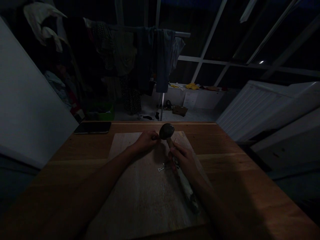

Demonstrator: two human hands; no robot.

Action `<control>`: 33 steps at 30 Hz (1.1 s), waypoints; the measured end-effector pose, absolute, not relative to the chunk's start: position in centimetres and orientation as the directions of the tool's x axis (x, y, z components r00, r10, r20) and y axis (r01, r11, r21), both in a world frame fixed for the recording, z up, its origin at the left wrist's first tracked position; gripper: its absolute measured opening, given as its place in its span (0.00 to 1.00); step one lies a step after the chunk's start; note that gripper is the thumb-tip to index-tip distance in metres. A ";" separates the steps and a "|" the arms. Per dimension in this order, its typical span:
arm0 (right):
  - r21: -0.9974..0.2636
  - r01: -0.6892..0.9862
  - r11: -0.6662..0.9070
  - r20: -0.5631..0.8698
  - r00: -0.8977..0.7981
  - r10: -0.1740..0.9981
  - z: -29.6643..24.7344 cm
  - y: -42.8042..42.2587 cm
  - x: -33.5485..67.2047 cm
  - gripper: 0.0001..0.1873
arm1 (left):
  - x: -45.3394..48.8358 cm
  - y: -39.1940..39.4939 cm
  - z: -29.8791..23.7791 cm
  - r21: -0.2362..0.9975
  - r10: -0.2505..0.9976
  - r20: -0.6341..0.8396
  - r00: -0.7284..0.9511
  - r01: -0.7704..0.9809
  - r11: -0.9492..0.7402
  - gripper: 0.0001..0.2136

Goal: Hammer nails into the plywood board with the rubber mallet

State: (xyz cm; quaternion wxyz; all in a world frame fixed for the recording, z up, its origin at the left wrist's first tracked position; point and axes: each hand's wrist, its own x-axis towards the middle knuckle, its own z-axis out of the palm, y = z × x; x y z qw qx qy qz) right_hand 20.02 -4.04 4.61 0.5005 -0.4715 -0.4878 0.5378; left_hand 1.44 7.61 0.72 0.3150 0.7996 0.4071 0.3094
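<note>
My right hand (183, 156) is wrapped round the handle of a hammer (167, 131), gripping it high, close below the dark rounded head. The handle's pale, worn lower part runs down along my forearm. Just left of the hammer head, my left hand (148, 140) is closed in a pinch over the far part of a wooden board (140, 196). Whatever its fingertips hold is too small and dark to make out. Several loose nails (161, 169) lie on the board, left of my right hand's fingers.
The board rests on a wooden table (225, 173). A dark phone (93, 127) lies at the table's far left corner. Beyond the table, clothes (163, 60) hang from a rail. A white ridged panel (257, 106) stands to the right, a pale panel (22, 100) to the left.
</note>
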 end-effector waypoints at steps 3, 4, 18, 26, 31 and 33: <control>-0.995 -0.091 -0.036 -0.031 -0.061 0.998 4.6 -4.0 19.9 0.17 | 1.4 7.5 0.7 0.739 0.824 0.259 0.503 0.446 -0.505 0.08; -0.994 -0.098 -0.042 -0.035 -0.070 0.997 4.6 -4.0 19.9 0.17 | 1.3 7.4 0.7 0.732 0.821 0.264 0.506 0.449 -0.513 0.08; -0.972 -0.231 -0.046 -0.066 0.082 0.994 4.8 -3.4 21.5 0.16 | 4.2 1.2 6.6 0.517 0.564 -0.004 0.826 0.485 -0.705 0.04; -0.983 -0.184 -0.027 -0.033 0.027 0.999 5.0 -3.5 21.1 0.17 | 4.4 1.3 5.8 0.535 0.547 0.023 0.837 0.452 -0.714 0.07; -0.970 -0.241 -0.038 -0.055 0.065 0.996 4.8 -3.4 21.2 0.15 | 1.6 3.6 6.7 0.571 0.608 0.018 0.793 0.491 -0.658 0.06; -0.968 -0.247 -0.048 -0.068 0.075 0.995 4.7 -3.4 21.2 0.15 | 0.1 4.9 6.3 0.573 0.694 0.050 0.718 0.549 -0.609 0.05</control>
